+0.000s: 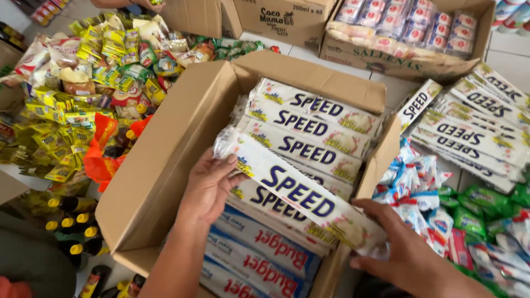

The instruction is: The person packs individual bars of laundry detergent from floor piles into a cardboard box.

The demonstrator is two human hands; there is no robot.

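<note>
My left hand (207, 185) and my right hand (406, 251) grip the two ends of one long white packet (295, 193) with blue lettering. They hold it slantwise over an open cardboard box (160, 165). The box holds several more long white packets (314, 124) lying side by side, and blue-and-white packets (259, 251) with red lettering at its near end. My left thumb lies on top of the held packet's upper end; my right fingers wrap its lower end beside the box's right wall.
A heap of yellow and green sachets (88, 77) lies at left, with dark yellow-capped bottles (69, 221) below it. More white packets (480, 127) and small blue and green packs (436, 209) lie at right. Two other cartons (386, 58) stand behind.
</note>
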